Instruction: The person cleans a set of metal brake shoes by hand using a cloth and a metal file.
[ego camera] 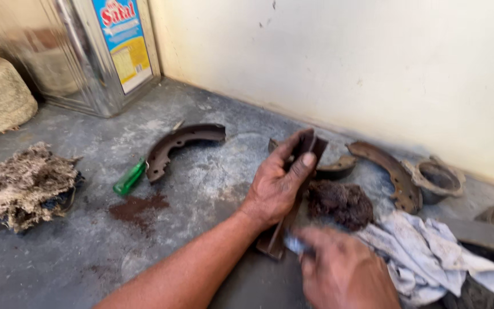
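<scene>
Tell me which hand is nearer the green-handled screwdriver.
Left. The left hand grips a brake shoe right of the screwdriver; the right hand is lower and farther right.

The left hand (275, 186) holds a rusty brake shoe (293, 194) standing on the gray floor (87, 252). The right hand (344, 272) presses a small cloth (294, 245) against its lower end. Another brake shoe (181, 146) lies beside a green screwdriver handle (129, 178). White rags (435, 254) lie near.
</scene>
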